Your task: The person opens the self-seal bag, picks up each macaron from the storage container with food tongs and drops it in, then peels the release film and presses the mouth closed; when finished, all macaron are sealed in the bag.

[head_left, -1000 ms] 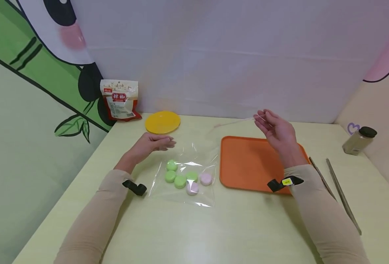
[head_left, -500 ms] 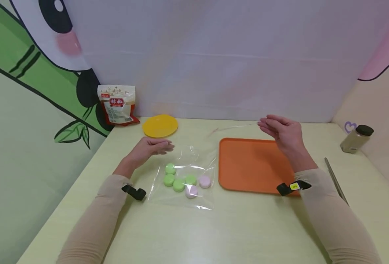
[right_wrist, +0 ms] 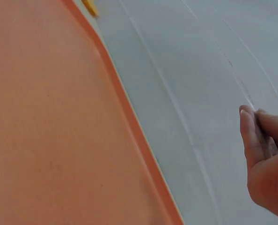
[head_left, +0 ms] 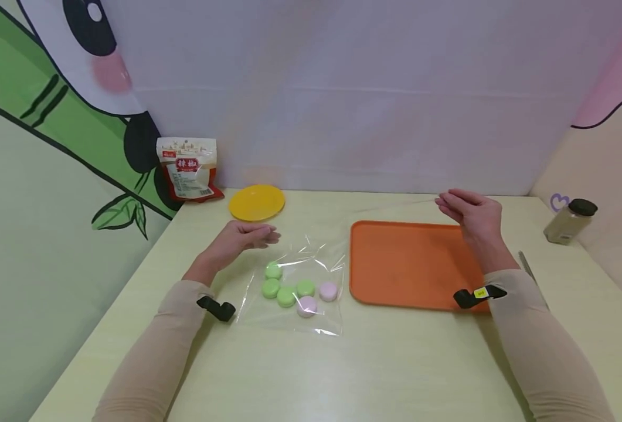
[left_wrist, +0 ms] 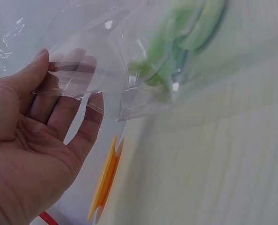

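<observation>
A clear plastic bag [head_left: 323, 258] lies on the table with several green macarons [head_left: 286, 296] and two lilac ones [head_left: 307, 306] inside. My left hand [head_left: 237, 241] pinches the bag's far left edge between thumb and fingers; in the left wrist view the film [left_wrist: 78, 77] passes over the fingers. Up at the right, above the far side of the orange tray [head_left: 411, 266], my right hand [head_left: 474, 217] pinches a thin clear strip [right_wrist: 230, 63] by its end. That strip stretches leftward toward the bag and is faint in the head view.
A yellow plate [head_left: 257, 203] lies behind the left hand. Beyond it a red and white food pouch [head_left: 186, 167] leans at the back wall. A black-capped jar [head_left: 570, 221] stands at the far right, and a thin metal stick [head_left: 527, 265] is partly hidden by the right sleeve.
My right hand has moved right, drawing the clear strip farther from the bag. The left hand keeps its hold on the bag edge. The macarons have stayed in place.
</observation>
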Demonstrator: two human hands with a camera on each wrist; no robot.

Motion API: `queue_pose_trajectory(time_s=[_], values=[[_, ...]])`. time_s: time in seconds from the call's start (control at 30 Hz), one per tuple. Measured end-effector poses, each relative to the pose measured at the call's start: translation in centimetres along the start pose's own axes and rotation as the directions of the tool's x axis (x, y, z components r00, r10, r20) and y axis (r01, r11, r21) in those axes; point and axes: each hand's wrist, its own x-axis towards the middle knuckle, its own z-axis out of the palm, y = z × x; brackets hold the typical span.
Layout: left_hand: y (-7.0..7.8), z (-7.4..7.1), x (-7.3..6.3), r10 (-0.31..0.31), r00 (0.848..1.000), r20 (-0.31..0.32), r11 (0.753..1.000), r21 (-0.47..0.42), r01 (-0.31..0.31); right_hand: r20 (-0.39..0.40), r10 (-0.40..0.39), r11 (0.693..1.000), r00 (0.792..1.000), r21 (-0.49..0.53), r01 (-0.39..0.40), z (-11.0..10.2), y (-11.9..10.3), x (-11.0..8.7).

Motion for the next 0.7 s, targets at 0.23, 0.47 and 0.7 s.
queue_pose_trajectory(time_s=[0.23, 0.47, 0.7], values=[[-0.4, -0.1, 0.2, -0.007, 1.0, 0.007, 1.0, 0.015, 0.007, -0.044, 0.004, 0.995, 0.999, -0.095, -0.008, -1.7, -0.5, 0.2], [-0.3, -0.4, 0.0, -0.001, 1.0, -0.027, 1.0, 0.006, 0.001, -0.111, 0.137, 0.978, 0.984, -0.14, -0.152, -2.9, -1.5, 0.3], [-0.1, 0.0, 0.3, 0.007, 1.0, -0.014, 1.0, -0.026, -0.007, -0.368, 0.162, 0.935, 0.916, -0.24, -0.262, -3.9, -1.1, 0.6]])
